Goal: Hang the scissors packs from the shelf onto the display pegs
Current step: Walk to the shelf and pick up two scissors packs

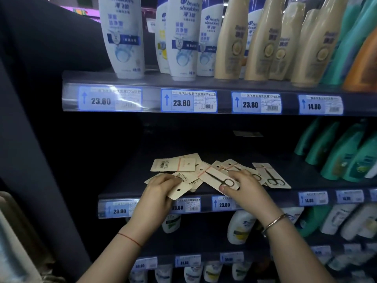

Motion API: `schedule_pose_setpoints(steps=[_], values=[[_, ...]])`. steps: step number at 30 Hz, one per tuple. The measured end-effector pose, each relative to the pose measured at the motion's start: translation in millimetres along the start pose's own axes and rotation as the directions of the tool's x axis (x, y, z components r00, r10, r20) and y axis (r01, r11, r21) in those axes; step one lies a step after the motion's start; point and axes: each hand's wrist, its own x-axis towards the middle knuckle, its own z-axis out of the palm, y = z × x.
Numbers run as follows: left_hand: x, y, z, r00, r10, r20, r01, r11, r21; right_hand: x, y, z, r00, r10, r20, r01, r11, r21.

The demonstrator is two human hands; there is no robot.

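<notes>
Scissors packs (177,164) lie scattered on the dark shelf (122,180), near its front edge. Your left hand (159,188) grips a face-down pack (180,193) over that edge, thumb out of sight. Your right hand (244,184) pinches a face-up pack (214,176) mid-shelf and partly covers the packs behind it.

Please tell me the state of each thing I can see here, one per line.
left hand, gripping the back-up pack
right hand, pinching the face-up pack
rightmost pack, lying flat, scissors side up
rear pack, lying flat, barcode side up
white bottles, standing upright
</notes>
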Motion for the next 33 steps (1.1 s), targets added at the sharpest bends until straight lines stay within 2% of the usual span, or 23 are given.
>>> schedule_pose_setpoints(steps=[4, 9, 18, 25, 29, 33], values=[[0.0, -2.2, -4.7, 0.997, -0.071, -0.033, 0.069, 0.997, -0.045, -1.5, -1.0, -0.1, 1.0, 0.003, 0.012, -0.004, 0.992, 0.127], [0.9, -5.0, -4.9, 0.993, -0.118, -0.02, 0.117, 0.991, -0.06, -0.7, 3.0, 2.8, 0.999, 0.003, 0.047, -0.011, 0.986, 0.166], [8.8, -2.4, -5.1, 0.991, -0.135, -0.008, 0.134, 0.989, -0.063, -5.0, 5.6, 1.4, 0.995, 0.016, -0.095, 0.023, 0.919, 0.393], [24.0, 9.5, -10.6, 0.989, -0.15, -0.016, 0.146, 0.979, -0.139, -13.6, 2.2, 1.9, 0.991, 0.009, -0.133, 0.054, 0.887, 0.459], [32.1, 17.7, -14.0, 0.982, -0.187, -0.018, 0.186, 0.982, -0.038, -17.3, 0.5, 2.4, 0.992, 0.007, -0.128, 0.061, 0.853, 0.518], [35.9, 33.1, -21.6, 0.99, -0.126, -0.064, 0.129, 0.991, 0.035, -21.4, -2.4, 2.5, 0.997, -0.009, -0.08, 0.054, 0.812, 0.581]])
